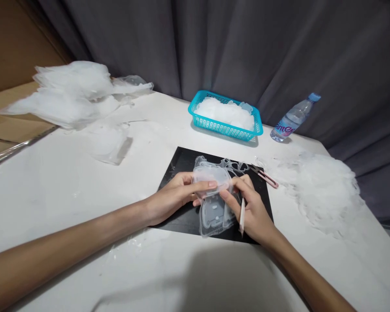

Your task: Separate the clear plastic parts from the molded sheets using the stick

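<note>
My left hand (177, 195) and my right hand (250, 206) both pinch a clear, soft plastic piece (211, 180) above a black mat (182, 167) on the white table. More of the clear moulded sheet (214, 214) hangs below my fingers and lies on the mat. A thin white stick-like tool (242, 216) is tucked in my right hand, pointing down. The fingers of both hands are closed on the plastic.
A turquoise basket (225, 126) of clear pieces stands behind the mat. Beside it lies a water bottle (294, 118). Pink-handled snips (266, 177) rest at the mat's right edge. Heaps of clear plastic lie at right (318, 190) and far left (71, 93).
</note>
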Available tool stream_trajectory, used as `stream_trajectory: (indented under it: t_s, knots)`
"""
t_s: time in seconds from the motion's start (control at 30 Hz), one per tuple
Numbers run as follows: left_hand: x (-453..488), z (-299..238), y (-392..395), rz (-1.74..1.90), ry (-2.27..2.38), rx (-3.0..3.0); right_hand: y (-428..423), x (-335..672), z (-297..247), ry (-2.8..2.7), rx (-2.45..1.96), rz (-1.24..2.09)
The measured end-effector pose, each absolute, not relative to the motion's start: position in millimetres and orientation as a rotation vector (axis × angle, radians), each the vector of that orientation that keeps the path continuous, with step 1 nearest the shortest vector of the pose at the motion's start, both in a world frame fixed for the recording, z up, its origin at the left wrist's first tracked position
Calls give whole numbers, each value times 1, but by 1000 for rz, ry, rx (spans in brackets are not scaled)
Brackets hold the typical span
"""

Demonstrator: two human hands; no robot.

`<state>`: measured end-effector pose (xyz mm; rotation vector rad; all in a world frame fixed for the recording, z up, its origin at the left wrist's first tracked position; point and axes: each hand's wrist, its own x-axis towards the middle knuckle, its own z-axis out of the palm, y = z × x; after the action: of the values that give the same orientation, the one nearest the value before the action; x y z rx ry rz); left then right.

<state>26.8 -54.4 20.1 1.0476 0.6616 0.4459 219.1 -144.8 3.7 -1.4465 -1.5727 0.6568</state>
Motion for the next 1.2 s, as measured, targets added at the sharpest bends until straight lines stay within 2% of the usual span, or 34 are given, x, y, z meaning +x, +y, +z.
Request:
stream_trajectory:
  t_s: [0.33,0.63,0.93,1.2]
  knots:
    - [26,19,-53,409,620,1174,-150,221,-1,-1783,-1472,694]
    - [26,17,-54,423,554,1202,-149,222,6,-2026,-1423,291]
    - [24,17,-47,370,562,1148,-144,218,-1,-1723,-1518,424]
    - [23,13,-46,430,539,1277,-148,230,16,-1633,-1287,825]
